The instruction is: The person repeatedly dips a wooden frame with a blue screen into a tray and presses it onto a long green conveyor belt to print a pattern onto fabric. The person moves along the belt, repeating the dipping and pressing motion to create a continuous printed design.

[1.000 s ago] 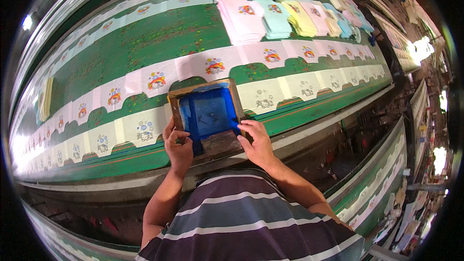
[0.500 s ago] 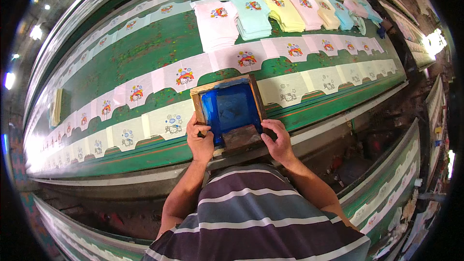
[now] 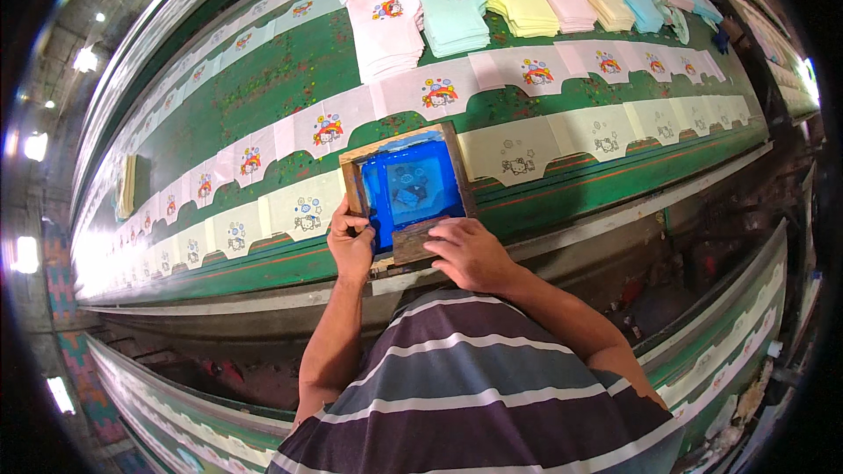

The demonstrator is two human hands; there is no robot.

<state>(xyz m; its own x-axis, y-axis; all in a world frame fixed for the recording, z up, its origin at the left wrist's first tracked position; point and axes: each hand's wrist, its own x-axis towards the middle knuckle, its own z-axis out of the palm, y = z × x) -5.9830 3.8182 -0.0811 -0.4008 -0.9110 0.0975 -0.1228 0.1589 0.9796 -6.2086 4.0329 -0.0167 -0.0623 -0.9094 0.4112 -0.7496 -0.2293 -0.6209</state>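
A wooden-framed printing screen (image 3: 411,138) with blue ink over its mesh lies on the nearest row of cream fabric pieces, and a faint design shows through it. My left hand (image 3: 351,246) is closed on the frame's near left corner, thumb on the inner side. Along the near inner edge of the screen lies a dark wooden squeegee (image 3: 414,244). My right hand (image 3: 472,254) has its bent fingers over the squeegee's right end; the fingertips' hold is partly hidden.
A long green table (image 3: 263,79) carries rows of printed pieces, such as a pink one (image 3: 437,98) behind the screen. Folded stacks in pink (image 3: 386,33), mint (image 3: 454,19) and yellow (image 3: 518,2) lie farther back. A small pale stack (image 3: 128,186) is at the left.
My right hand has moved left from the frame's right edge onto the squeegee. My left hand stays on the frame. The blue mesh looks brighter, and the view has shifted slightly.
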